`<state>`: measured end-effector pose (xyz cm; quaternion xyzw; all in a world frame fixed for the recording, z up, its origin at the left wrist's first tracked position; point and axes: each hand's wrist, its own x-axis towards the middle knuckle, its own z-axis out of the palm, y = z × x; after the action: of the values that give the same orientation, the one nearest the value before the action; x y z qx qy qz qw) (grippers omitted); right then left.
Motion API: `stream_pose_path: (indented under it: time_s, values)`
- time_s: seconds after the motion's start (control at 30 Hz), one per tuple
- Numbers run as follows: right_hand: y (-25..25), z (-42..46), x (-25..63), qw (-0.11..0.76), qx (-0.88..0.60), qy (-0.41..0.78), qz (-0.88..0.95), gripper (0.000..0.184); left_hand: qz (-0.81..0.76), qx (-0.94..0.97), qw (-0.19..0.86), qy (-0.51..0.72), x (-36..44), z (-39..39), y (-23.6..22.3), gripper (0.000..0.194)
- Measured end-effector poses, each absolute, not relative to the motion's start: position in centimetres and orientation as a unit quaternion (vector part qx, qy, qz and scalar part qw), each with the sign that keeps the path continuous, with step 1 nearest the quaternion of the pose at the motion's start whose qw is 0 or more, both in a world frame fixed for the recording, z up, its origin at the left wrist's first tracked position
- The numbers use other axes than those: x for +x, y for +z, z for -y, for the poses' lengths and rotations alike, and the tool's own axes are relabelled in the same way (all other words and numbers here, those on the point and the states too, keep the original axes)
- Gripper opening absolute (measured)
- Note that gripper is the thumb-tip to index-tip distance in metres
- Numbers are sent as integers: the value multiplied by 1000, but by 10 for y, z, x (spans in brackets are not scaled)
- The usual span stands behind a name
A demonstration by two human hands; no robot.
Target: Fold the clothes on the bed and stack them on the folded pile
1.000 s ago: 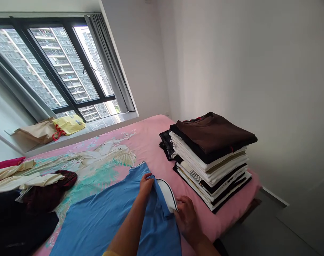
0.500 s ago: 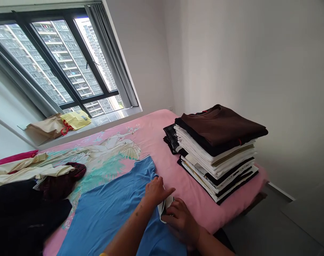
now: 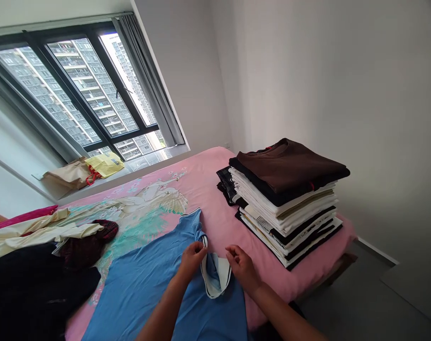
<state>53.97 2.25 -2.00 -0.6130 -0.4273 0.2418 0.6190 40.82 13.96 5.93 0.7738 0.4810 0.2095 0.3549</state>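
A blue shirt (image 3: 148, 289) with a white, dark-edged collar (image 3: 215, 279) lies spread on the pink bed sheet (image 3: 215, 189). My left hand (image 3: 192, 258) pinches the left side of the collar, fingers closed on the fabric. On the collar's right side, my right hand (image 3: 241, 266) has its fingers curled and pinching the cloth there. Both forearms reach in from the bottom edge. The collar is pulled open between the two hands.
A tall stack of folded clothes (image 3: 286, 199), brown on top, stands at the bed's right corner. Unfolded dark, cream and maroon garments (image 3: 41, 265) are heaped at the left. Paper bags (image 3: 84, 170) rest on the window ledge. Grey floor (image 3: 361, 303) lies right of the bed.
My hands moved from lying together on the collar to either side of it, spreading it open. My left hand drew back slightly; the right shifted up and away.
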Motion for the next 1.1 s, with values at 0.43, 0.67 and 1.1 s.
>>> stream_pose_path:
  time_s: [0.43,0.67,1.1]
  values:
    - [-12,-139,537,531,-608,294,513,19,-379,743,485,265,355,-140,57,14]
    - [-13,-139,533,535,-576,326,524,19,-377,744,486,261,354,-138,44,13]
    - [-16,-144,535,521,-564,392,506,24,-355,915,188,43,334,-106,64,17]
